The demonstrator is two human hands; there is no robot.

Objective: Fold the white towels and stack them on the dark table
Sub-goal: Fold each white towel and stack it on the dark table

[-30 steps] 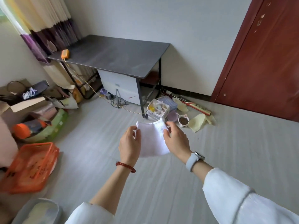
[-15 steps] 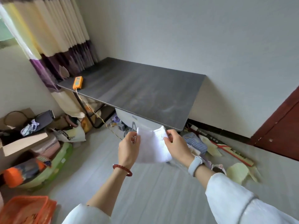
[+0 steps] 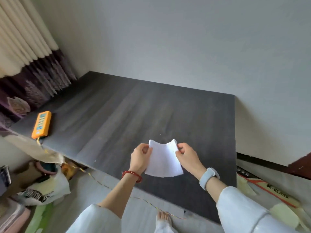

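Towel [image 3: 164,158]: white cloth, soft, matt. Table [image 3: 117,115]: dark wood-grain top, matt w/ faint sheen. Power strip [image 3: 41,124]: orange plastic, smooth.

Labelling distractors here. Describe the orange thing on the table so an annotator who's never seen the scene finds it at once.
Start at the dark table against the grey wall and go to its far-left end, beside the purple curtain hem. The orange device lies flat there, near the front edge, with a cord trailing off it. It is the only bright-coloured thing on the tabletop; the white towel is held above the table in both hands.

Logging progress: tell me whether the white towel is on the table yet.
Not yet. Left hand and right hand pinch the white towel's top corners; it hangs above the dark table.
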